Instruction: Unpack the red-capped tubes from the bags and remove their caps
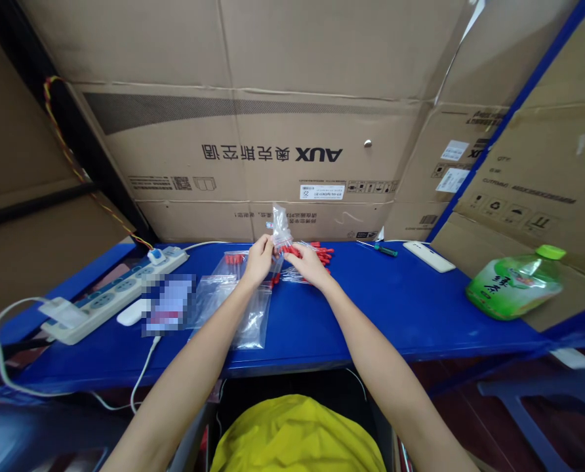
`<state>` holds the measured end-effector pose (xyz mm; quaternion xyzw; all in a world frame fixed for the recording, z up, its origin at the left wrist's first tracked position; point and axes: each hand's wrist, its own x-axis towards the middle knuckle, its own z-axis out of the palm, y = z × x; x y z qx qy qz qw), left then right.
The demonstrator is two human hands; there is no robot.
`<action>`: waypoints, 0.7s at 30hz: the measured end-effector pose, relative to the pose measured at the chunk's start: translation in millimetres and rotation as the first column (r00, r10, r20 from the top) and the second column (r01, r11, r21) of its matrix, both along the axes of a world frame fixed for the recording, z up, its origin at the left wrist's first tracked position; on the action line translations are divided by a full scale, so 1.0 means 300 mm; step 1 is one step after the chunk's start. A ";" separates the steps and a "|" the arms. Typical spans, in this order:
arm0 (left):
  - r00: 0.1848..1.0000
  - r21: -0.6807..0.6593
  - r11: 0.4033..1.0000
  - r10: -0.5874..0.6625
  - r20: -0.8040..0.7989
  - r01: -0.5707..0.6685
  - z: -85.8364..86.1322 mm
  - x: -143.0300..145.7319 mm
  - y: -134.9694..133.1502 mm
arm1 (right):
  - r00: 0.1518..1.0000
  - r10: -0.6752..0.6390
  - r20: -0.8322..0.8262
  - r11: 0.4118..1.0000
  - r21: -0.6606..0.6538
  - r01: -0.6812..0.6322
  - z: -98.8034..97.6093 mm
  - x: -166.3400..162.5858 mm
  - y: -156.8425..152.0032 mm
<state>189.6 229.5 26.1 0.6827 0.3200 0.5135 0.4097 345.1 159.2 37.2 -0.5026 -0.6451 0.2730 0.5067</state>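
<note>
My left hand (259, 259) is closed on a small clear plastic bag (281, 226) that stands up above the blue table (391, 308). My right hand (308, 262) is pinched on small red pieces (290, 250) at the bag's lower end. A loose pile of the same red parts (323, 253) lies just behind my right hand. Several empty clear bags (253, 314) lie flat under and left of my left forearm, one with red parts (233, 259) in it.
A white power strip (115, 294) with cables sits at the left, next to a white oval object (131, 313) and a blurred patch. A green-handled screwdriver (383, 249), a white remote-like device (429, 256) and a green drink bottle (516, 282) lie right. Cardboard boxes (273, 131) wall the back.
</note>
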 end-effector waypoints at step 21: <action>0.919 -0.445 0.891 0.245 0.310 -0.087 0.015 0.007 0.003 | 0.608 -0.269 0.747 0.906 -0.018 0.423 0.051 0.245 -0.045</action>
